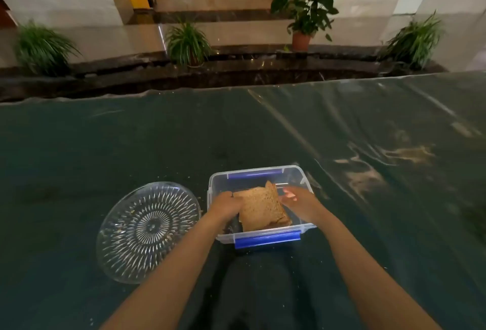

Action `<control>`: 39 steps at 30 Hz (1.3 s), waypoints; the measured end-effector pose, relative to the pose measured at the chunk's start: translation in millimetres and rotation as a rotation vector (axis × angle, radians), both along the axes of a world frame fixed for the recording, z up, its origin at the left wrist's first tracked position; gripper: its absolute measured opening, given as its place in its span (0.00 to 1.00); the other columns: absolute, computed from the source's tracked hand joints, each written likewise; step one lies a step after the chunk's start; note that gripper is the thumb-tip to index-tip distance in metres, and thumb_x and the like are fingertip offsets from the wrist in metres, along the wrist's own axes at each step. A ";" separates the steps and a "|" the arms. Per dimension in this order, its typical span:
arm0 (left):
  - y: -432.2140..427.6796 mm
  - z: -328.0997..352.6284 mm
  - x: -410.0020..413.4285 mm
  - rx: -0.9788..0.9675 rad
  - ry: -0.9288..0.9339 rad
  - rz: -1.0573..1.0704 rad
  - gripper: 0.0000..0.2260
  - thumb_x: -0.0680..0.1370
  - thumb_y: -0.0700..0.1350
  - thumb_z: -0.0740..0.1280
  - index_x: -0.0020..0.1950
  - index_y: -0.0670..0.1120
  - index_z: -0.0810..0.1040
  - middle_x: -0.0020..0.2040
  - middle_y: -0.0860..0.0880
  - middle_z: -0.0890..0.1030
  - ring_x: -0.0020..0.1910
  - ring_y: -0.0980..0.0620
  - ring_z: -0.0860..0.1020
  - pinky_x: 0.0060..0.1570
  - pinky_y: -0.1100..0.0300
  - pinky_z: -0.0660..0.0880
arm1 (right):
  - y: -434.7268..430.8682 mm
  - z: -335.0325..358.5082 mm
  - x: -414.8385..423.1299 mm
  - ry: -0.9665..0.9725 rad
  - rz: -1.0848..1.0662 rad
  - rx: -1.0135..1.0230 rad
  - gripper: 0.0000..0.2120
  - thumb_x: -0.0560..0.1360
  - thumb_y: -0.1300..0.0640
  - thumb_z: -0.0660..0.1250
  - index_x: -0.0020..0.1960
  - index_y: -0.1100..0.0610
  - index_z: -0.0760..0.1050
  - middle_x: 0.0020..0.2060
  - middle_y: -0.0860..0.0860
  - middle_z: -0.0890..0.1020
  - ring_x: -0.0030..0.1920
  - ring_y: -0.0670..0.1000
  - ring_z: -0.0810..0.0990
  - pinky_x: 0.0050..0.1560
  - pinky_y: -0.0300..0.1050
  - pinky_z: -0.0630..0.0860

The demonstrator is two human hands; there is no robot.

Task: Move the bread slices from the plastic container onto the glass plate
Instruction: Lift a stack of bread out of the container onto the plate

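A stack of brown bread slices (260,210) lies inside the clear plastic container (259,237), which has blue clips on its near and far sides. My left hand (226,204) is in the container, its fingers curled against the left edge of the bread. On the right, my right hand (299,202) has its fingers spread and touching the stack's right edge. Left of the container, the round cut-glass plate (147,232) rests on the table holding only a few crumbs.
The table (368,198) is covered by a dark green cloth under clear plastic film, with scattered crumbs near the container. Beyond its far edge are a dark stone ledge and several potted plants (306,11).
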State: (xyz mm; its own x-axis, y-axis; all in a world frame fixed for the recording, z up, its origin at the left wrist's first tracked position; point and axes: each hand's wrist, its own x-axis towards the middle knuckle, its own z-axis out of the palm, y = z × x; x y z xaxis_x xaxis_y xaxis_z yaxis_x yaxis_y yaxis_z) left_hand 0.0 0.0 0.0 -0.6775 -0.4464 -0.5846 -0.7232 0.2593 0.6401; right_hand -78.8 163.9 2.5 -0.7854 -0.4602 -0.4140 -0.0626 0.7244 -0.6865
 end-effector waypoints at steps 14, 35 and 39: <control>13.4 -41.7 -20.2 -0.017 -0.013 0.189 0.13 0.81 0.43 0.54 0.59 0.42 0.76 0.55 0.43 0.78 0.52 0.47 0.75 0.53 0.56 0.72 | -37.3 -51.8 -19.2 0.069 -0.126 0.091 0.19 0.77 0.48 0.60 0.60 0.60 0.76 0.56 0.58 0.81 0.58 0.58 0.78 0.64 0.53 0.73; 25.5 -5.0 -8.3 0.187 0.372 0.426 0.10 0.79 0.47 0.60 0.60 0.50 0.73 0.52 0.54 0.74 0.52 0.53 0.72 0.58 0.52 0.74 | -12.1 -11.9 -24.5 -0.217 -0.303 -0.415 0.15 0.72 0.56 0.69 0.58 0.57 0.75 0.53 0.51 0.79 0.58 0.53 0.77 0.56 0.47 0.74; 13.0 17.8 0.5 0.203 0.506 0.427 0.13 0.78 0.46 0.63 0.62 0.49 0.73 0.55 0.54 0.75 0.57 0.52 0.74 0.61 0.49 0.75 | -21.0 11.7 -23.3 -0.082 -0.227 -0.460 0.14 0.72 0.56 0.70 0.56 0.56 0.77 0.51 0.50 0.81 0.54 0.52 0.79 0.52 0.44 0.77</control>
State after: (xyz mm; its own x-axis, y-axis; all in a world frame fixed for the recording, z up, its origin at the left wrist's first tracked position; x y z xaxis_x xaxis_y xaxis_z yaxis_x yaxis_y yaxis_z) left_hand 0.5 13.0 17.8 -0.6783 -0.6497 -0.3433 -0.3348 -0.1426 0.9314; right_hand -102.2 142.9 14.2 -0.8601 -0.4309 -0.2730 0.1283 0.3353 -0.9333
